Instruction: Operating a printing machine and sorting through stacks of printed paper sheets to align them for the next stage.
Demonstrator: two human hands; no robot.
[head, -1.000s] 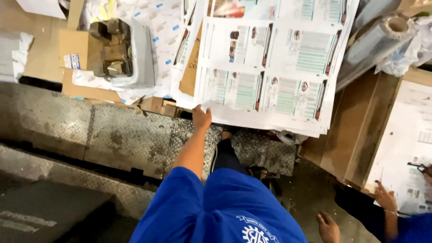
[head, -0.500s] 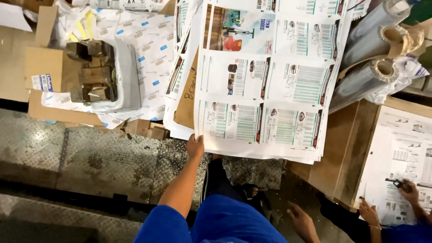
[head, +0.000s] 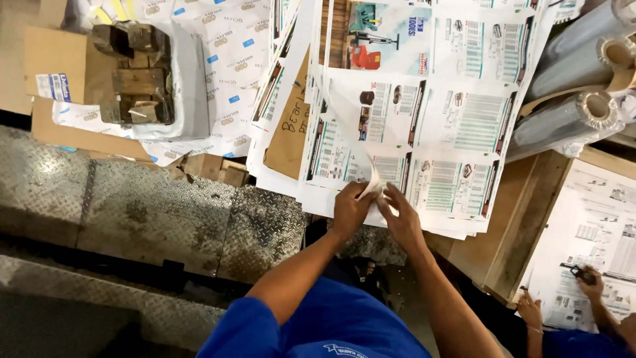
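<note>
Both hands meet at the near edge of the printed sheets (head: 424, 132): my left hand (head: 349, 211) and right hand (head: 399, 219) each pinch the lifted corner (head: 372, 187) of the top sheet, fingers closed on the paper. To do this well, I judge the corner wants peeling slowly, so only one sheet rises from the stack. Far left, wooden blocks (head: 134, 73) sit on a grey tray (head: 189, 86) over cardboard (head: 56, 66), and chequered steel plate (head: 165, 212) runs below. A brown card (head: 289, 126) pokes from under the pile. To the right lie silver film rolls (head: 573, 73), then a wooden tabletop (head: 523, 219), where another person's hands (head: 586, 282) work on a second stack (head: 596, 238), close enough to crowd my elbow.
</note>
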